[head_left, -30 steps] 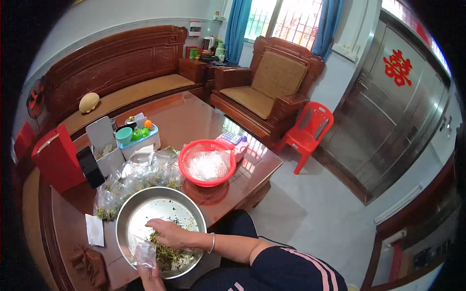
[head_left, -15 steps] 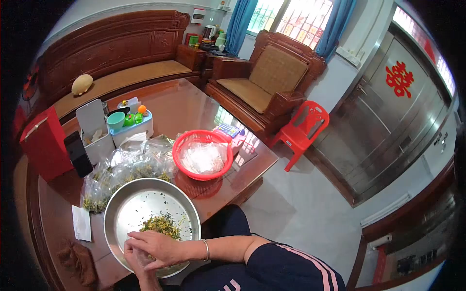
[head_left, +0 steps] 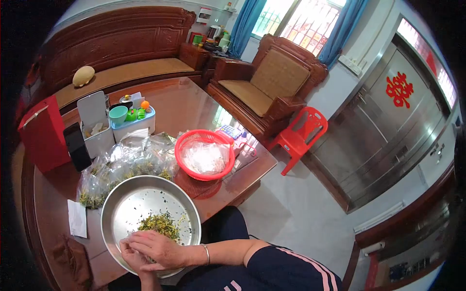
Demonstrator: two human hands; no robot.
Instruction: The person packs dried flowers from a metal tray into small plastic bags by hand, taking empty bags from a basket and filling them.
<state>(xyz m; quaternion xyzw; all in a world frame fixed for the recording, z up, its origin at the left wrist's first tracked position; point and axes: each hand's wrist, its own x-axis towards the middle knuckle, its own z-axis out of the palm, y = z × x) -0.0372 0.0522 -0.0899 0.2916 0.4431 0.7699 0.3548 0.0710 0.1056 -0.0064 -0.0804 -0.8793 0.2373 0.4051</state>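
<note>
A round metal pan (head_left: 115,203) holds a loose heap of yellow-green dried plant bits (head_left: 160,224). Over its near side my two hands are together. My right hand (head_left: 158,248), with a bangle at the wrist, lies across the fingers of my left hand (head_left: 133,257), fingers bent and pressed together. Whatever is between the palms is hidden. Behind the pan lie clear plastic bags (head_left: 128,162) with similar plant bits inside. A red basket (head_left: 180,162) to the right of them contains a stack of clear empty bags (head_left: 206,157).
On the table (head_left: 194,104) stand a white open box (head_left: 99,140), a blue-white caddy (head_left: 133,130), a dark phone (head_left: 76,147) and a red bag (head_left: 44,138). White paper (head_left: 76,219) and brown cloth (head_left: 73,262) lie left. A red chair (head_left: 301,138) stands beyond the table.
My right hand has left the plant heap and come onto my left hand, which held a small clear bag one second ago. That bag is now hidden. The view has shifted slightly.
</note>
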